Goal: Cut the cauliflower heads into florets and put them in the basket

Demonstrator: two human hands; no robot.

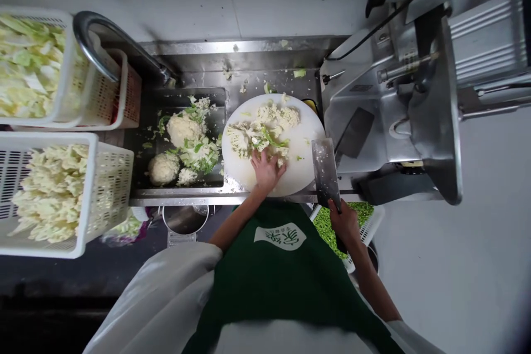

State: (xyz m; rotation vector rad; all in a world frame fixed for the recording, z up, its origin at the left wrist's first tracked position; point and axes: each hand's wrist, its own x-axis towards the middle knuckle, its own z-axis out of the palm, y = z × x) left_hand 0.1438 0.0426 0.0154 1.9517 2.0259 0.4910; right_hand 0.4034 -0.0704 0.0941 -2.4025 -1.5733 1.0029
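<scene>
Several cauliflower pieces (pixel 240 141) lie loose across the left and middle of the round white board (pixel 305 121). The left hand (pixel 266 171) rests at their near side, fingers spread, seemingly not closed round any piece. The right hand (pixel 345 224) is wrapped about the handle of a cleaver (pixel 326 168), its blade at the board's right edge. Those splayed fingertips could be nicked if the blade came down among them; florets near the left rim, if pushed, could tumble into the sink (pixel 218 100) beside the whole heads (pixel 183 131).
</scene>
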